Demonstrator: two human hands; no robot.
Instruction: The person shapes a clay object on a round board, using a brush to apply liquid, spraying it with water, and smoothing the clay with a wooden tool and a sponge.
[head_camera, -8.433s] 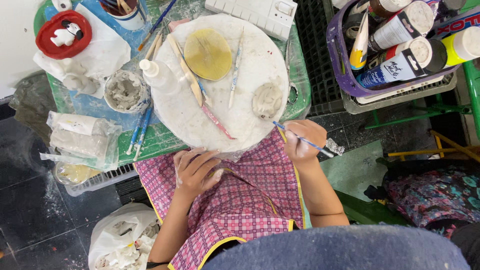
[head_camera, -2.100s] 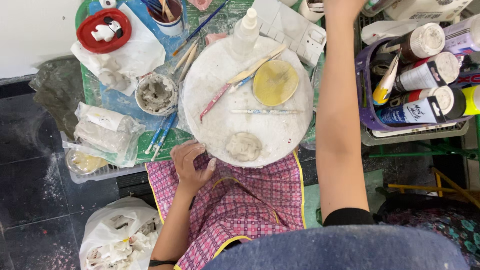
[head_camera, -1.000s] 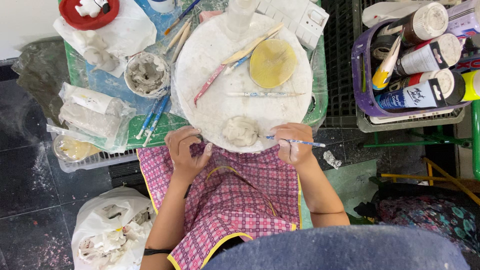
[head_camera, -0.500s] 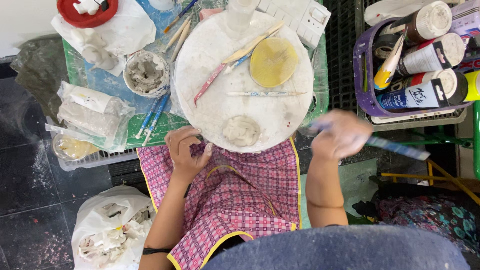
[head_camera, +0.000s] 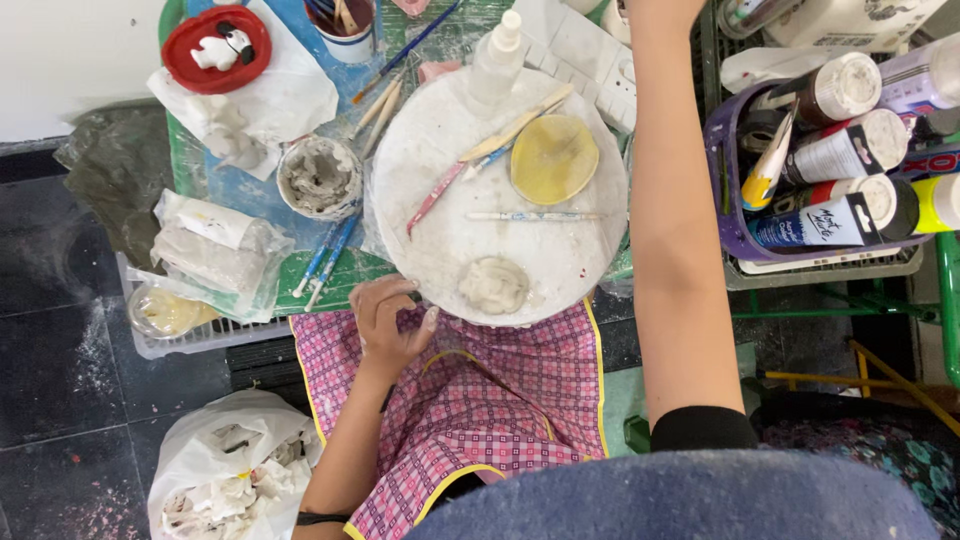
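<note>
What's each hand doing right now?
Left hand: loosely curled, holding nothing visible, resting at the round white board's near edge.
Right hand: out of frame above; cannot be told.

right hand cut off at top edge, grip unseen

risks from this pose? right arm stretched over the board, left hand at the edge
1. The right forearm passes beside the spray bottle and loose tools on the round board; pulling back could knock them.
2. The small clay piece sits near the board's front edge, beside the left hand; a nudge might drop it onto the apron.
The right hand is out of frame.
</note>
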